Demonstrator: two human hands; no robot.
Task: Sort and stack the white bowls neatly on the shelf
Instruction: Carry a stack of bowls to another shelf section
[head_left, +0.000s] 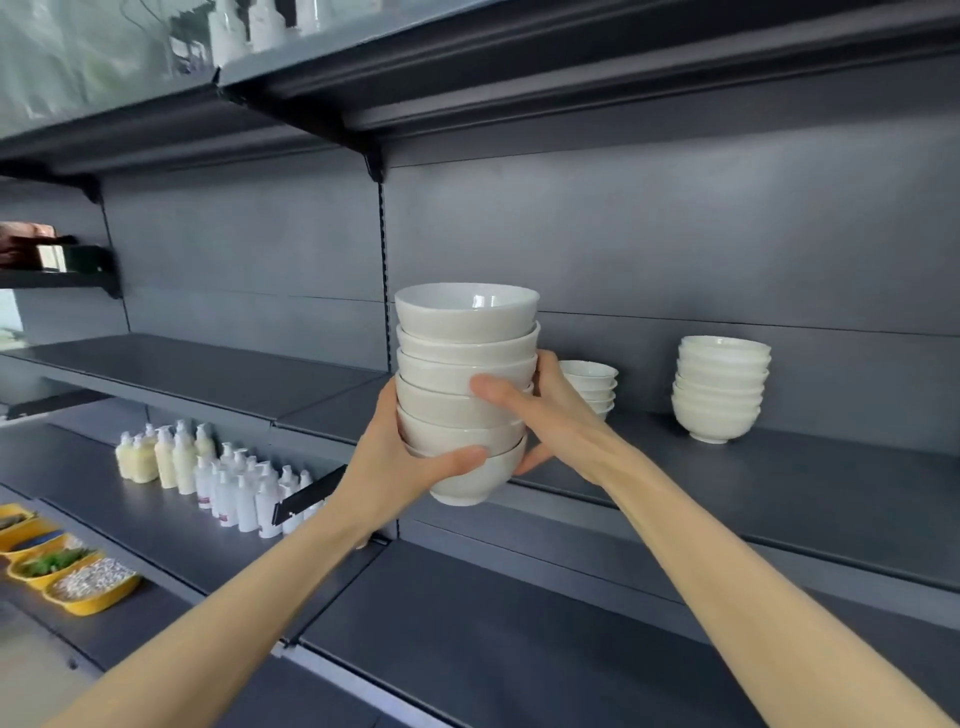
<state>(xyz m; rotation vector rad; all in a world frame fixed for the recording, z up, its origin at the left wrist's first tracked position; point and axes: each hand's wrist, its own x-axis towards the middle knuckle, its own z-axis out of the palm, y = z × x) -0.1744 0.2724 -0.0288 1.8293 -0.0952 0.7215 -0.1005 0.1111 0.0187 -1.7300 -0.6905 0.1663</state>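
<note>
A tall stack of several white bowls (466, 364) is held in the air in front of the grey middle shelf (779, 483). My left hand (400, 462) grips its lower left side, thumb across the bottom bowls. My right hand (550, 410) grips the right side, thumb on the front, fingers behind. On the shelf behind my right hand stands a short stack of smaller white bowls (595, 384), partly hidden. Farther right stands another stack of several white bowls (719, 387).
Yellow and white pump bottles (208, 475) stand on the lower shelf at left. Yellow trays of food (67, 571) sit at the bottom left. An upper shelf (467, 78) overhangs. The lower shelf (493, 649) lies beneath my arms.
</note>
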